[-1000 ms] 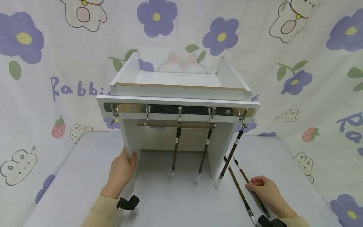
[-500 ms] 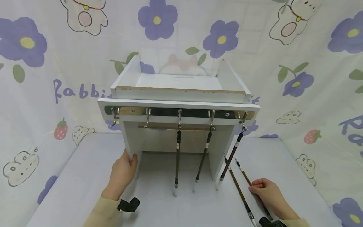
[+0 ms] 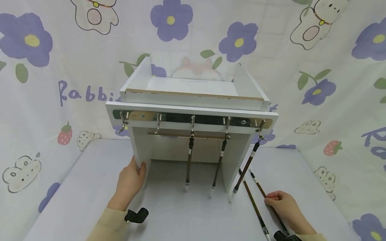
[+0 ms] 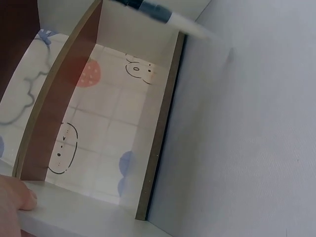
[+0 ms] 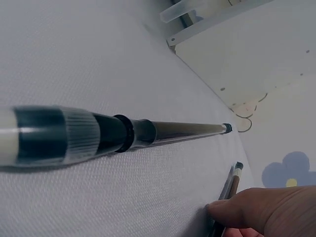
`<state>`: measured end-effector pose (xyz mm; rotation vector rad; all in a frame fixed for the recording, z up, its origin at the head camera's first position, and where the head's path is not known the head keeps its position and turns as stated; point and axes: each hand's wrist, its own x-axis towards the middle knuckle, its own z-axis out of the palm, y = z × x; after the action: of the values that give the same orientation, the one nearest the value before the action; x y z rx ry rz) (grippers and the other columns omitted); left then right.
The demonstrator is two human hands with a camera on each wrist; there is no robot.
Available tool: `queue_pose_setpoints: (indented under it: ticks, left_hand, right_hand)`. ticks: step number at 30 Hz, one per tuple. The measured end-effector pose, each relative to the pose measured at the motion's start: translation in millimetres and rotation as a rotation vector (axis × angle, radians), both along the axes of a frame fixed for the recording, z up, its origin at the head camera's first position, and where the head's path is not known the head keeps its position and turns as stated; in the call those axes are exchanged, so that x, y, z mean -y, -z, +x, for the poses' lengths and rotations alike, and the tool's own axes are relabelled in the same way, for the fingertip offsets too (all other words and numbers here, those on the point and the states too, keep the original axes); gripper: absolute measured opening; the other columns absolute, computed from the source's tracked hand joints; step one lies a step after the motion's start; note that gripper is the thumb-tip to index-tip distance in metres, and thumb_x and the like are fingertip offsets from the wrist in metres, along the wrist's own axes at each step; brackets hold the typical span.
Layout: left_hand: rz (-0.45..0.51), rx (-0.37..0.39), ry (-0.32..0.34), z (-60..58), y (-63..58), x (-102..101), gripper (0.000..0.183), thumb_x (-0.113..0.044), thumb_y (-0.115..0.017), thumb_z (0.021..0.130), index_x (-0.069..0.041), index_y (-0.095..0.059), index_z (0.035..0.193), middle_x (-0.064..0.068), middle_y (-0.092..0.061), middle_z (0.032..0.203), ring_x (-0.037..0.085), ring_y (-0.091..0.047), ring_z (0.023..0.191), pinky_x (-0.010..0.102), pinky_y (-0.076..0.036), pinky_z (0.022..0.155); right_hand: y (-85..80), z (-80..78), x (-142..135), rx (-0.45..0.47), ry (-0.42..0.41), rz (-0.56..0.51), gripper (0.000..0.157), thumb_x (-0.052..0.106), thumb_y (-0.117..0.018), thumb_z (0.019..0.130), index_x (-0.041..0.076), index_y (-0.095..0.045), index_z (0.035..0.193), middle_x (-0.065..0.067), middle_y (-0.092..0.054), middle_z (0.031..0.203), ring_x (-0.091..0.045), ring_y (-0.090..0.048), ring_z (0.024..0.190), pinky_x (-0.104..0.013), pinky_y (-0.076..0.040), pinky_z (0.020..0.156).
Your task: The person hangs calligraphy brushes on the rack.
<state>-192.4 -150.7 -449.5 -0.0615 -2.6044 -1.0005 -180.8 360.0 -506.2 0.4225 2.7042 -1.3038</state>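
My left hand grips the left side panel of a white wooden rack, thumb on its front edge. In the left wrist view that thumb rests on the panel. On the table at the right, my right hand pinches a writing brush by its brown handle, loop end pointing away. A second writing brush lies to its left, its white tip toward me; it looms large in the right wrist view. Three more brushes hang by loops from the rack's hooks: one brush mid-rail, another brush, and a tilted brush at the right end.
A shiny metal hook rail runs across the rack's front, its two left hooks bare. Above it is an open-topped shelf. The white table meets a cloth backdrop with purple flowers and rabbits.
The hanging brushes sway, their lower ends shifting slightly. Both hands keep their holds, and the right hand stays almost in place. The head view shifts a little.
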Motion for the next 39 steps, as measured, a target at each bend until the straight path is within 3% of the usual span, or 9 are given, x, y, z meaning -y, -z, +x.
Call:
queue_pose_setpoints:
  ticks: [18,28,39]
  left_hand:
    - [-0.003,0.019,-0.006,1.6,1.2,1.7,0.036,-0.021,-0.051,0.100,0.001,-0.045,0.128,0.033,-0.062,0.109,0.048,-0.064,0.090,0.058,-0.050,0.070]
    - [-0.006,-0.010,0.000,2.8,2.6,3.0,0.035,-0.019,-0.051,0.099,0.001,-0.046,0.127,0.033,-0.064,0.105,0.047,-0.065,0.086,0.057,-0.050,0.067]
    - [0.011,0.014,0.014,0.5,0.5,2.5,0.037,-0.021,-0.048,0.101,0.000,-0.044,0.132,0.032,-0.063,0.107,0.043,-0.066,0.083,0.049,-0.051,0.059]
  right_hand:
    - [-0.7,11.3,4.1,0.037,0.019,-0.049,0.040,0.021,-0.069,0.088,-0.009,-0.057,0.110,-0.010,-0.063,0.091,-0.021,-0.059,0.081,-0.033,-0.049,0.067]
    - [-3.5,5.5,1.9,0.049,0.011,-0.065,0.040,0.021,-0.069,0.089,-0.009,-0.056,0.113,-0.010,-0.063,0.094,-0.022,-0.057,0.085,-0.033,-0.048,0.070]
    - [-10.0,-0.7,-0.6,0.077,0.016,-0.027,0.042,0.026,-0.067,0.091,-0.005,-0.058,0.118,-0.014,-0.063,0.104,-0.025,-0.056,0.089,-0.035,-0.048,0.071]
